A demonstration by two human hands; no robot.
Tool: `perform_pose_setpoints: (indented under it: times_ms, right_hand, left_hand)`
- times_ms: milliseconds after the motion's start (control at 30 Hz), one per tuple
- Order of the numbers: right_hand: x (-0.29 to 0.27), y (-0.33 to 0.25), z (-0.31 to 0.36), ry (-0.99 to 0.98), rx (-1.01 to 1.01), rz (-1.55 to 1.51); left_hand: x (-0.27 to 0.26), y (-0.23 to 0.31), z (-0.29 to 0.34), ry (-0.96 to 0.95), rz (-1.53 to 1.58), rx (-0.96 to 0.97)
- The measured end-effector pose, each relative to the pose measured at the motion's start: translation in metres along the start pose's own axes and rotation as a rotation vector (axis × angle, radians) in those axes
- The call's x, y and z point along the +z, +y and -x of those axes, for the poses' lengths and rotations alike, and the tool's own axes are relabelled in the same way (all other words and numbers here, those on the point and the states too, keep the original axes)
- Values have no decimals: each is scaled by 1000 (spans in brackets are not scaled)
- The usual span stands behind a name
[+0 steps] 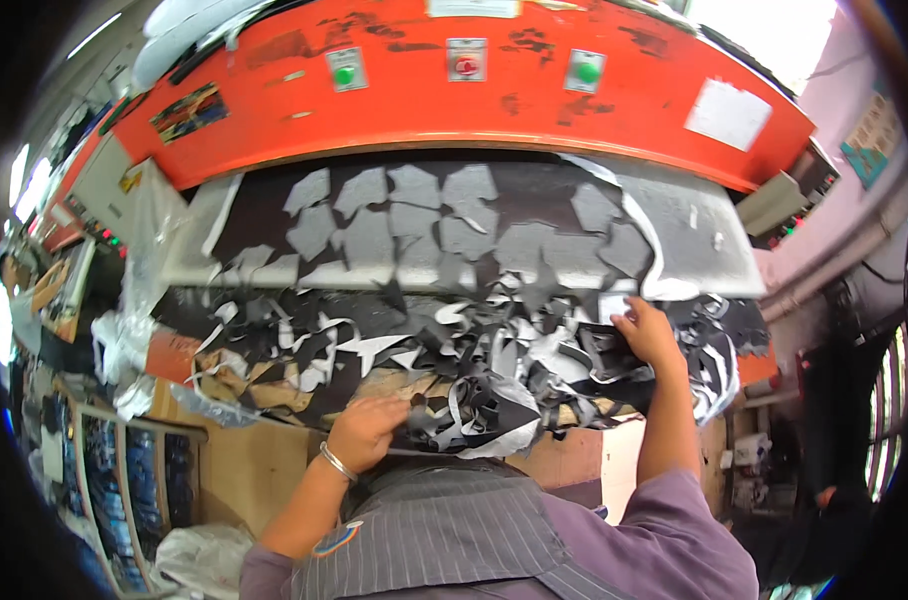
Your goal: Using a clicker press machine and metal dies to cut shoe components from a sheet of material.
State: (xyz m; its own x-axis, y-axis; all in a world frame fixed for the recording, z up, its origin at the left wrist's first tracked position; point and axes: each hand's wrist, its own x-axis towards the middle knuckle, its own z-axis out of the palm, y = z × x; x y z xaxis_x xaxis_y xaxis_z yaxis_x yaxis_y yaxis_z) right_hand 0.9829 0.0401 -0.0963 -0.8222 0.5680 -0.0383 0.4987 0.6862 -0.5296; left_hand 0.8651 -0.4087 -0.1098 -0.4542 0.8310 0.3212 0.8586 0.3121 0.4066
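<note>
My left hand (367, 432) is at the near edge of a heap of black, grey and white cut scraps (479, 405). Its fingers stretch to the right, fairly flat, with the tips beside the scraps; nothing shows in its grip. At the right, thumb and fingers of my right hand (646, 330) close on a small white-and-grey piece of sheet material (615, 305), at the far edge of the heap. Beyond it, rows of grey cut-out shapes (414, 225) lie on a dark sheet (264, 200) on the machine bed (699, 235).
A red machine beam (404, 95) with two green buttons and a red one spans the far side. Clear plastic film (154, 230) hangs at the left. Shelves of dark blue items (124, 470) stand lower left. A control box (789, 205) sits at the right.
</note>
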Motion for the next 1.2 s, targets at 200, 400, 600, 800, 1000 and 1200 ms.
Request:
perform_pose_setpoints:
  times_ms: [200,400,600,800,1000,1200]
  right_hand:
    - [24,20,10,70,-170,72]
    - [25,12,4,54,-208,159]
    - [2,50,15,489,-140,257]
    - [-18,-58,6,530,-48,251]
    - [62,-284,-63,280,-320,193]
    - [163,-441,-134,81,-562,186]
  left_hand:
    - [-87,-28,-17,435,191,-428]
    - [-165,-55,-38,376,422,-406]
    - [-205,-192,4,377,703,-657]
    - [-215,-357,31,670,699,-958]
    - [-195,-449,-26,739,843,-907]
    - [-214,-445,-34,108,1019,-760]
